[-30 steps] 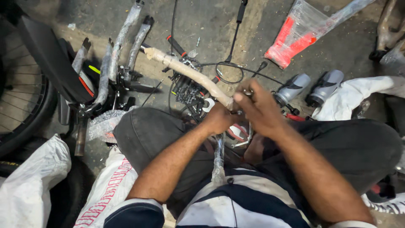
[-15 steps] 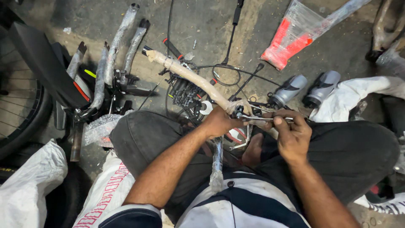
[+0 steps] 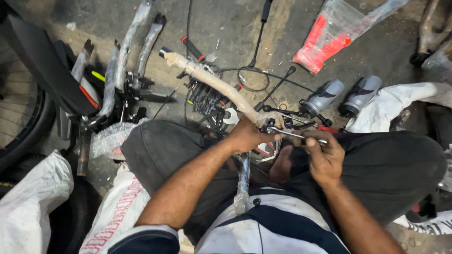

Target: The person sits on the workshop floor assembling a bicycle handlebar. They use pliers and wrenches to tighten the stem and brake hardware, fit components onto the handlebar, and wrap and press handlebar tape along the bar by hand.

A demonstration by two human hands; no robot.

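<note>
Two hands meet over the lap. The left hand (image 3: 247,136) is clamped around the paper-wrapped handlebar (image 3: 212,82). The right hand (image 3: 325,155) is closed on a slim metal wrench (image 3: 292,134).

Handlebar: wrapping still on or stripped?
Still on. The handlebar is covered in tan wrap along its visible length; the left hand grips its near end, the right hand holds a wrench.

The left hand (image 3: 247,136) covers the near end of the wrapped handlebar (image 3: 212,82), so what its grip closes on is hidden. The wrench (image 3: 294,135) disappears under the right hand (image 3: 325,157) — its handle end cannot be seen. The bicycle wheel (image 3: 21,122) is cut off by the left edge, and the small parts among the cables (image 3: 205,101) are too tangled to tell apart.
</note>
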